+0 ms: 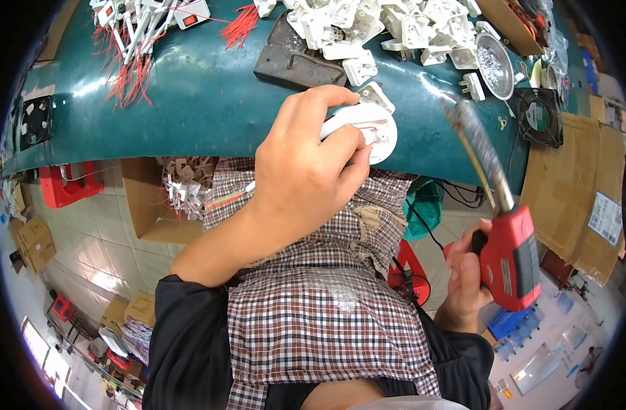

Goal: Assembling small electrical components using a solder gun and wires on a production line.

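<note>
My left hand (296, 167) is closed around a white plastic part with a round, open end (386, 145) at the table's front edge. Thin red wire shows inside it by my fingertips. In my right hand (466, 280), to the right and off the table's edge, is a red and black soldering gun (509, 263). Its metal barrel points up toward the table, with a thin brass-coloured tube alongside. The gun's tip stands apart from the white part. A small white plug piece (378, 98) lies just beyond the part, partly hidden by it.
On the green table (203, 102) lie a dark metal block (296, 61), heaped white plug housings (422, 27), red-wired switch pieces (138, 34), a metal dish (494, 67) and a small black fan (539, 116). A cardboard box (141, 198) of pieces stands below, left of my lap.
</note>
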A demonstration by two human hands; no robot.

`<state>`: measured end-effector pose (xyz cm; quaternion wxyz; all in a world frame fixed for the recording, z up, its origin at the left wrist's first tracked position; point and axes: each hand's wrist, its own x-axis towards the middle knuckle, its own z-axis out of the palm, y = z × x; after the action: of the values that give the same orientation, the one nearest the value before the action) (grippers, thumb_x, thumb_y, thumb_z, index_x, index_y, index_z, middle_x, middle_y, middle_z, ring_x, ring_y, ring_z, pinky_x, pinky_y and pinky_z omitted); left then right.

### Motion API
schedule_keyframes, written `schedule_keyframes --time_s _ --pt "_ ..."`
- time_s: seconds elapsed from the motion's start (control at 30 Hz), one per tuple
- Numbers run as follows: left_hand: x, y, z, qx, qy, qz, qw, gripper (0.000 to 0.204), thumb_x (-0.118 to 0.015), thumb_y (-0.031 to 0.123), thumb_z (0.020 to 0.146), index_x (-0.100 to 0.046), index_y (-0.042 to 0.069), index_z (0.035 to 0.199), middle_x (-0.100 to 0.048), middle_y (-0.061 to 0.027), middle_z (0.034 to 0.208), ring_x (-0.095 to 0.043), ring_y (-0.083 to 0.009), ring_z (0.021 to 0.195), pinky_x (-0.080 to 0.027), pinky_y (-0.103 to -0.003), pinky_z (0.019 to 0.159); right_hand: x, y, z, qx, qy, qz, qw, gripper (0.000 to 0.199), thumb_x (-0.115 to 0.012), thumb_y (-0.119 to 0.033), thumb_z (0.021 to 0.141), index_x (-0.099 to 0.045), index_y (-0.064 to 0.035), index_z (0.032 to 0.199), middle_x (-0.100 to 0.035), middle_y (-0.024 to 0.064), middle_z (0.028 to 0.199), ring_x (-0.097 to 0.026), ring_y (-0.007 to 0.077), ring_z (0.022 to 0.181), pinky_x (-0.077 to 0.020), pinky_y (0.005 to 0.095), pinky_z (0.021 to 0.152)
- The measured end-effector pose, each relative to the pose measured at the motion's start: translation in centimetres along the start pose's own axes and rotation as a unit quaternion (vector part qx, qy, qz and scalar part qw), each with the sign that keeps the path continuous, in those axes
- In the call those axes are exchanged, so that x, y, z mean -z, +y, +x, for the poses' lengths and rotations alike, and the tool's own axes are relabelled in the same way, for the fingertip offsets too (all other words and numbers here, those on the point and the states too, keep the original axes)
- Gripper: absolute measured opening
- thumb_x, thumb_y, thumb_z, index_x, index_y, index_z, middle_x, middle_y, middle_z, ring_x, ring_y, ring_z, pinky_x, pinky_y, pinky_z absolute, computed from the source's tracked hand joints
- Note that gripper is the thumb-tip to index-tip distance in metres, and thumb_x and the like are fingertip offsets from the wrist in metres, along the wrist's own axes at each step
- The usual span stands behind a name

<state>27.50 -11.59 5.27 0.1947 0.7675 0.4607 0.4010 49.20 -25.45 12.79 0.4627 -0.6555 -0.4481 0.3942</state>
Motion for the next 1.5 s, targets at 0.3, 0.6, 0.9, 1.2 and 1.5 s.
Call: schedule_keyframes --time_s 0.3,0.6,0.9,1.2,1.5 --pt "0.1 -0.1 0.0 0.011 -0.017 -0.025 1.0 0.015 -0.082 0.006 0.07 -0.068 0.007 0.077 -0.065 -0.0121 0.116 -0.065 -0.0302 0.101 -0.053 -0.038 0.08 3.2 1.3 -1.0 0.072 -0.078 -0.245 0.964 0.03 -0.077 0.002 0.074 -0.062 0.0019 0.099 -0.065 0.0135 0.078 -0.063 0.0265 0.063 -0.0497 0.0335 0.059" --pt "0.3 -0.5 0.2 -0.003 -0.026 -0.035 0.999 0.015 -0.081 0.006 0.07 -0.068 0.006 0.077 -0.064 -0.0123 0.118 -0.065 -0.0298 0.1 -0.053 -0.038 0.081 1.4 0.5 1.0 0.156 -0.089 -0.269 0.946 0.018 -0.074 0.003 0.074 -0.065 0.0015 0.089 -0.063 0.0118 0.077 -0.062 0.025 0.061 -0.0484 0.0323 0.057" --pt "0.5 -1.0 0.6 -0.024 -0.05 -0.058 0.997 0.016 -0.081 0.006 0.072 -0.068 0.006 0.079 -0.063 -0.0119 0.121 -0.065 -0.0306 0.103 -0.055 -0.038 0.082 1.1 0.0 1.5 0.165 -0.096 -0.288 0.938 0.018 -0.071 0.005 0.071 -0.064 0.0008 0.087 -0.061 0.0107 0.073 -0.061 0.0241 0.06 -0.0477 0.0322 0.056" --pt "0.8 -1.3 0.8 -0.036 -0.076 -0.079 0.993 0.017 -0.081 0.006 0.073 -0.066 0.006 0.081 -0.061 -0.0119 0.124 -0.065 -0.028 0.102 -0.054 -0.039 0.081 1.5 -1.2 2.4 0.185 -0.138 -0.311 0.922 0.02 -0.07 0.008 0.066 -0.059 0.0004 0.081 -0.06 0.0118 0.071 -0.061 0.0243 0.058 -0.0468 0.031 0.055" --pt "0.8 -1.6 0.6 -0.034 -0.07 -0.087 0.993 0.016 -0.081 0.006 0.073 -0.066 0.005 0.08 -0.061 -0.0119 0.125 -0.065 -0.0269 0.099 -0.054 -0.039 0.08 1.9 -1.5 2.4 0.21 -0.129 -0.325 0.913 0.021 -0.071 0.005 0.066 -0.059 0.002 0.082 -0.06 0.0127 0.072 -0.06 0.0251 0.059 -0.0469 0.031 0.056"
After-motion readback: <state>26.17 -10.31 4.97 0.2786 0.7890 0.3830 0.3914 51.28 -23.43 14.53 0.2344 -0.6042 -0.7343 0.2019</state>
